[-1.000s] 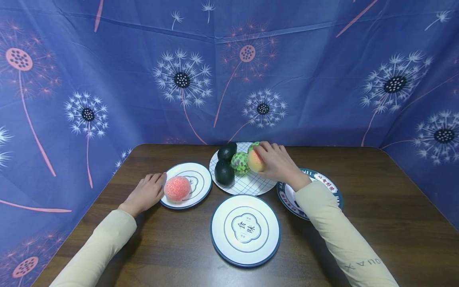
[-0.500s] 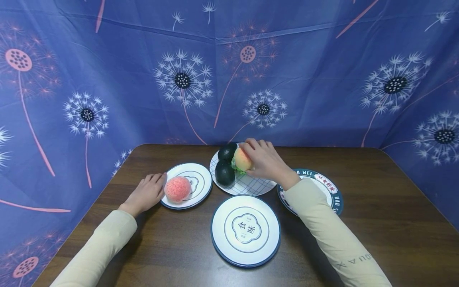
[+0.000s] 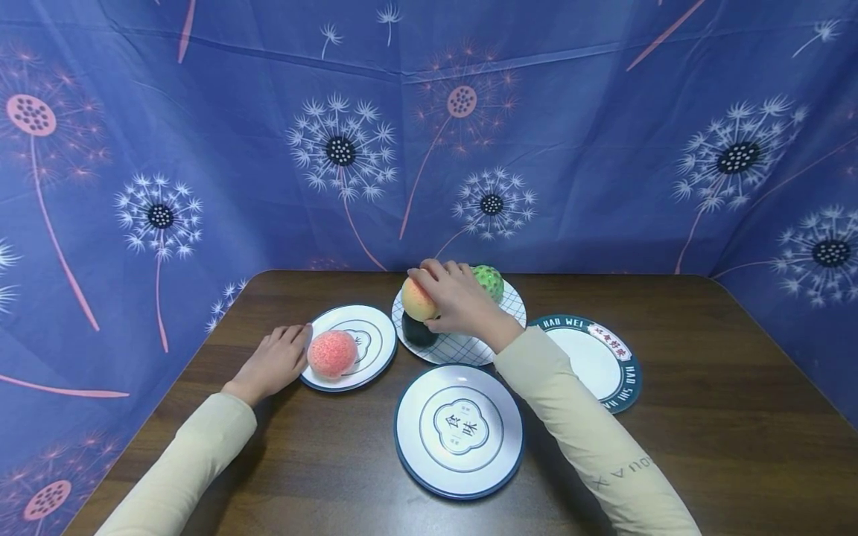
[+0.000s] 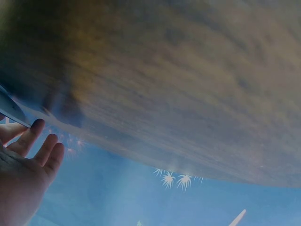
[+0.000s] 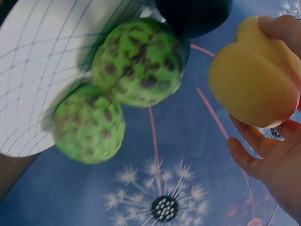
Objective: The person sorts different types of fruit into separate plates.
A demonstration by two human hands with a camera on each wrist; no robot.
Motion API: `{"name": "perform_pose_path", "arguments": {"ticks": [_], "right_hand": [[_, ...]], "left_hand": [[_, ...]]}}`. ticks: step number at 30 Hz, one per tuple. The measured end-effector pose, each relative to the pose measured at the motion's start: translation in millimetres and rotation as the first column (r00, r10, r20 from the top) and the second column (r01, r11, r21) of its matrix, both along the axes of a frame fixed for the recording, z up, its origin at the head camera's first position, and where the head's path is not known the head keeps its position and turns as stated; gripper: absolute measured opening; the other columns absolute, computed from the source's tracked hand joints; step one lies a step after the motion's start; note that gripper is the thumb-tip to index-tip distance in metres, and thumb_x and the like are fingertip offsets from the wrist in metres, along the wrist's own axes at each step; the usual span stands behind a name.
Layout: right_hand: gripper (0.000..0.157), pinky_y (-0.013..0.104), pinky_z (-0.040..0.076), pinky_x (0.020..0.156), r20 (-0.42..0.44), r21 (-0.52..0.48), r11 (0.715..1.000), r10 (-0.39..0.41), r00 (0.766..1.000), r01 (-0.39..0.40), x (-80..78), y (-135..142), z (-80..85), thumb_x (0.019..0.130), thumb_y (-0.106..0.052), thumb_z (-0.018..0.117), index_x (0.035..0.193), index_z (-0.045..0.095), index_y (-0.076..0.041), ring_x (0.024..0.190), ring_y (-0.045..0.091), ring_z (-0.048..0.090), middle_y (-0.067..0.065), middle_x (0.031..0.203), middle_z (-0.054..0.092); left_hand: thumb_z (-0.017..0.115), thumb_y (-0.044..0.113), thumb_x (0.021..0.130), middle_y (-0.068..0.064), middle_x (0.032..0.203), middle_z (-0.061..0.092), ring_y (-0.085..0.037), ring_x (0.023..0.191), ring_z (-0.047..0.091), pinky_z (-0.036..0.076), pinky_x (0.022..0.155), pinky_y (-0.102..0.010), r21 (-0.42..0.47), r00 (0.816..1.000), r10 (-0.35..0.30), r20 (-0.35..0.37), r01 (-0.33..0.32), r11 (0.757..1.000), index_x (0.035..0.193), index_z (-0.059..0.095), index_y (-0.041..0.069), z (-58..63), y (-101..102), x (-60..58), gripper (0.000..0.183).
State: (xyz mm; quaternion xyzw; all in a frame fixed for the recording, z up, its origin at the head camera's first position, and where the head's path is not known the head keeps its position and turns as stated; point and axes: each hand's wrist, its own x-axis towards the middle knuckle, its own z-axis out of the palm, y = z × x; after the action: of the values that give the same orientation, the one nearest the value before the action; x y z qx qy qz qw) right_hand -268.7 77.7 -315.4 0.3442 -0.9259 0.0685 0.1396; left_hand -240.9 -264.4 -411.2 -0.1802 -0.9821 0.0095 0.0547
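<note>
My right hand (image 3: 459, 298) holds a yellow peach (image 3: 418, 301) with a red blush over the left side of the checked plate (image 3: 512, 307). In the right wrist view, the fingers wrap the peach (image 5: 256, 75) from both sides. Just below it in the head view shows a dark avocado (image 3: 418, 331); a second one is hidden. Green custard apples (image 5: 138, 61) lie on the same plate, one mostly covered by my hand in the head view. At the left, my left hand (image 3: 271, 361) touches the rim of a white plate (image 3: 375, 335) bearing a pink speckled ball-shaped fruit (image 3: 332, 353).
In front stands a white, blue-rimmed plate (image 3: 459, 469) with printed characters. A green-rimmed plate (image 3: 596, 365) lies to the right, partly under my right sleeve (image 3: 590, 439). The brown wooden table (image 3: 724, 387) ends at a blue dandelion-print cloth (image 3: 603, 89) behind.
My right hand has carried the peach leftward across the checked plate, from over the custard apples to over the avocados. The left hand and its plate have stayed in place.
</note>
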Motion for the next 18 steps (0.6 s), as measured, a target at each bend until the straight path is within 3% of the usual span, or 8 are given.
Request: {"name": "perform_pose_path", "arguments": {"ticks": [12, 18], "right_hand": [[0.082, 0.043, 0.036, 0.092, -0.044, 0.055, 0.995, 0.085, 0.995, -0.083, -1.1, -36.3, -5.9, 0.066, -0.039, 0.077, 0.135, 0.038, -0.019, 0.106, 0.026, 0.045, 0.004, 0.129, 0.042], [0.081, 0.039, 0.036, 0.094, -0.030, 0.086, 0.992, 0.091, 0.995, -0.088, -4.6, -52.0, -10.6, 0.067, -0.042, 0.076, 0.135, 0.037, -0.021, 0.108, 0.024, 0.045, 0.002, 0.131, 0.042]], "left_hand": [[0.038, 0.026, 0.095, -0.024, 0.133, 0.043, -0.043, 0.121, 0.038, 0.031, 0.101, -0.057, -0.004, 1.000, 0.013, 0.013, -0.013, 1.000, 0.137, 0.034, -0.004, 0.9, -0.1, 0.7, 0.052], [0.038, 0.025, 0.095, -0.024, 0.133, 0.043, -0.042, 0.122, 0.038, 0.031, 0.101, -0.057, -0.007, 1.000, 0.013, 0.012, -0.013, 1.000, 0.137, 0.033, -0.004, 0.9, 0.1, 1.1, 0.052]]}}
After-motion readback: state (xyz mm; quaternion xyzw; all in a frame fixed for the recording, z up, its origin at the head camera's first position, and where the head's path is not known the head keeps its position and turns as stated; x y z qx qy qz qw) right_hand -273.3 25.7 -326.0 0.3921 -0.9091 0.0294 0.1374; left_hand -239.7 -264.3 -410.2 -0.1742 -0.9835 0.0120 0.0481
